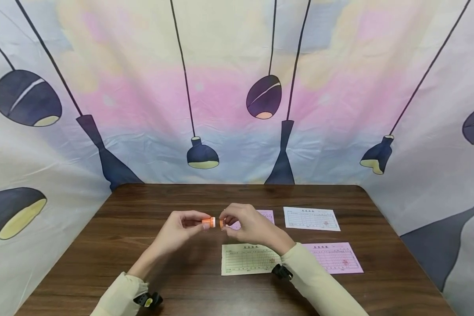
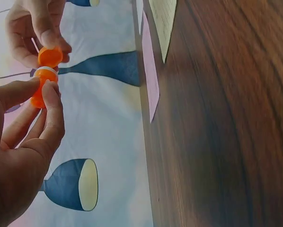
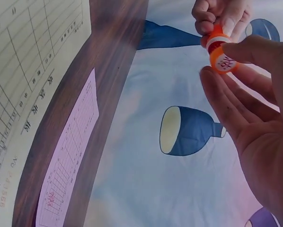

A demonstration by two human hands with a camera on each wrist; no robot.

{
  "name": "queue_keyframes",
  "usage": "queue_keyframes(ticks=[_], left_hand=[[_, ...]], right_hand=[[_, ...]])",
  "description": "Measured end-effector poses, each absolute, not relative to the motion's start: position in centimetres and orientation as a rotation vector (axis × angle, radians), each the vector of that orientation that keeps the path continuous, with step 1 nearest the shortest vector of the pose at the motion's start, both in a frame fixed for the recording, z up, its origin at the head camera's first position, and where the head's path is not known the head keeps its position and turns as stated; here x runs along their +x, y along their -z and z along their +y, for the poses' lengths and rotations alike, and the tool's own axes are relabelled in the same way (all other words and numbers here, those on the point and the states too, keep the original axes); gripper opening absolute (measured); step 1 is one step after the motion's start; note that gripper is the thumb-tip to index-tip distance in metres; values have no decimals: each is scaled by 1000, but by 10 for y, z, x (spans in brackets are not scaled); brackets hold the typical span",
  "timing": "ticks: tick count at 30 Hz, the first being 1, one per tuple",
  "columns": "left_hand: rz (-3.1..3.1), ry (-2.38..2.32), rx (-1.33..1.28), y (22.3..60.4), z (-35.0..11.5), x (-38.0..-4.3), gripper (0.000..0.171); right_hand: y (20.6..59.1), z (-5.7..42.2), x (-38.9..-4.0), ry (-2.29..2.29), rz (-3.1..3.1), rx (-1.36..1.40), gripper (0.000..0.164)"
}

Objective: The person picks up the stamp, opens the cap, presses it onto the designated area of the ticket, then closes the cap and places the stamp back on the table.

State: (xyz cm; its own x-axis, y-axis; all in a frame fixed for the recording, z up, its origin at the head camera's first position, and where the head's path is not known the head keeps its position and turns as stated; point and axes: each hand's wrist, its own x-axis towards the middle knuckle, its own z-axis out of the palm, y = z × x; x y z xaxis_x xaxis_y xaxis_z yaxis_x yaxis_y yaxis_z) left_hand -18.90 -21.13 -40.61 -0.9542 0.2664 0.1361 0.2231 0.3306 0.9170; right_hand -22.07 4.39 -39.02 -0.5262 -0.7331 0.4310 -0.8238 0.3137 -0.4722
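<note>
In the head view my left hand pinches a small orange stamp with a white collar, held sideways above the table. My right hand pinches its round orange cap, a short gap away from the stamp's end. The right wrist view shows a white label with red characters on the cap, and a dark red end on the stamp. From the left wrist the hollow of the cap shows, close above the white collar of the stamp.
On the dark wooden table lie a yellow-green form and a pink form, with a white form behind. Another pink form is partly hidden behind the right hand. Red marks show on several forms. A lamp-patterned cloth hangs behind.
</note>
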Motion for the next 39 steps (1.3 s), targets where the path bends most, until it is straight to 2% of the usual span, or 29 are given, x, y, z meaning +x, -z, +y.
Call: queue_keyframes(ticks=[13,39], left_hand=[[2413,-1906,544,408,-200,-185,26],[2355,-1981,562,409,-186,-186,27]], right_hand=[[395,54,-204,-1438,-2381,1203,21],[404,59,-204,-1581,-2311,1197,21]])
